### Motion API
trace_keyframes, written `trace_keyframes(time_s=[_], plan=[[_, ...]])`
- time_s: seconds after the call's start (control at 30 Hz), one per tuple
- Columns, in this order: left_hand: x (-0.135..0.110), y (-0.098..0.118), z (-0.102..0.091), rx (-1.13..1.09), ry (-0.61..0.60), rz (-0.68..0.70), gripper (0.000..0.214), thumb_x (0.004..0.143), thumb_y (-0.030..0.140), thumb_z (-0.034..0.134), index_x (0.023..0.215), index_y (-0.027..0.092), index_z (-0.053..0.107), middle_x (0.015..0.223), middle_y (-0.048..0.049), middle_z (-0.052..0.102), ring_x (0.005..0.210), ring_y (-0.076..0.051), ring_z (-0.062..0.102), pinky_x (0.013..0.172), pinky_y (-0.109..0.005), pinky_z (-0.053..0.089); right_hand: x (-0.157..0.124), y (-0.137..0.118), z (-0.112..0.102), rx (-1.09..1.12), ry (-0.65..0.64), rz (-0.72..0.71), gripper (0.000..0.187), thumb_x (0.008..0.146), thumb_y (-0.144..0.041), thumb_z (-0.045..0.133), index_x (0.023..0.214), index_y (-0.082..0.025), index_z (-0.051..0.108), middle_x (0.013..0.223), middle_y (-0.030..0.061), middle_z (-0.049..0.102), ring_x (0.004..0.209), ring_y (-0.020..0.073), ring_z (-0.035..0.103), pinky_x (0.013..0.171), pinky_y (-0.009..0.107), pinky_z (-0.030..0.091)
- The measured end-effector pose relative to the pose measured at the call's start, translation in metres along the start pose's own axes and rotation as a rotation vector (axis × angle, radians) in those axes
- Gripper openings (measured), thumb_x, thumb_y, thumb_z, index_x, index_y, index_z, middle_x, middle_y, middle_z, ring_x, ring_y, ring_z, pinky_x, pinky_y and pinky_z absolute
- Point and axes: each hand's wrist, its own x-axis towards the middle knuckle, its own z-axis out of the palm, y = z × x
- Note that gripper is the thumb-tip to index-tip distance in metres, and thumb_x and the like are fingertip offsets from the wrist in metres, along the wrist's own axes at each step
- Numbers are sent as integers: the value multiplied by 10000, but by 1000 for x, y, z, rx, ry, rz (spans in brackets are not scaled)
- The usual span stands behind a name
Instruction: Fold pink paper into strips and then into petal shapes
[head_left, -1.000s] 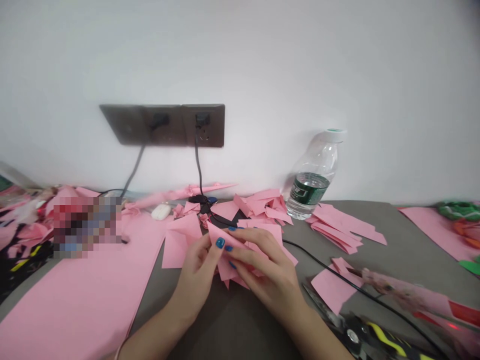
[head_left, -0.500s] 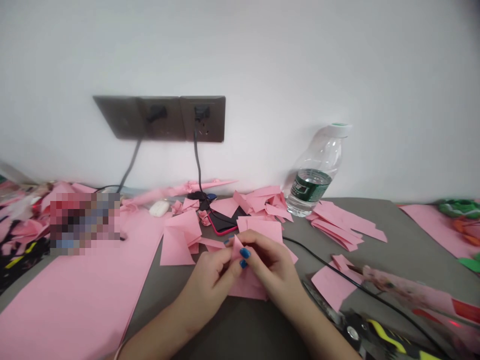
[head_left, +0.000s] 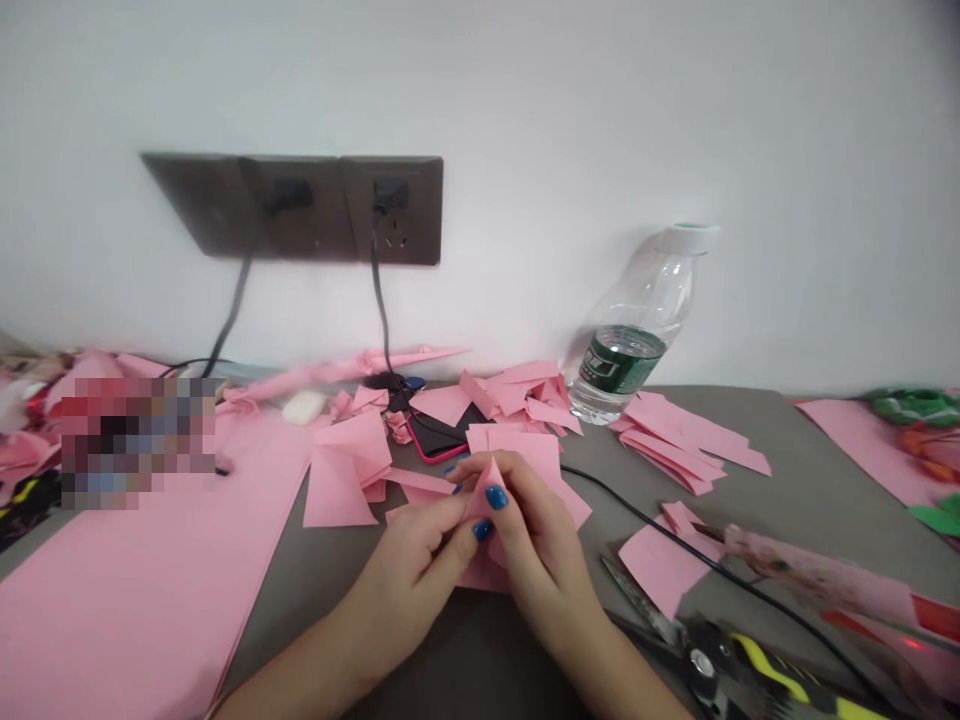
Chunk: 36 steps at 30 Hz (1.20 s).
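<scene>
A folded piece of pink paper (head_left: pixel 487 490) points upward over the grey tabletop (head_left: pixel 761 440), pinched between the thumbs and fingers of the left hand (head_left: pixel 416 560) and right hand (head_left: pixel 547 550). Beyond it lies a red-edged smartphone (head_left: pixel 433 437), with black-and-yellow scissors (head_left: pixel 703 662) and a green-labelled water bottle (head_left: pixel 626 355) rightward.

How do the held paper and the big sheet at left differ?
Size: the held paper is small, partly hidden by fingers; the big sheet covers much of the near left.
Shape: the held paper rises to a pointed tip; the big sheet lies flat with a long straight edge.
Support: the held paper is between the left hand and right hand; the big sheet rests on the table.
Shared: both are pink.
</scene>
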Motion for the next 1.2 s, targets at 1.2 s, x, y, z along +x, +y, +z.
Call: trace_keyframes(time_s=[1.2], plan=[[1, 4, 3, -197, -32, -69, 224, 949, 316, 506, 790, 169, 563, 720, 27, 470, 659, -134, 404, 593, -234, 334, -2, 2, 0, -133, 44, -35, 264, 1053, -287, 394, 981, -220, 639, 896, 40, 674, 778, 186, 621, 694, 277, 467]])
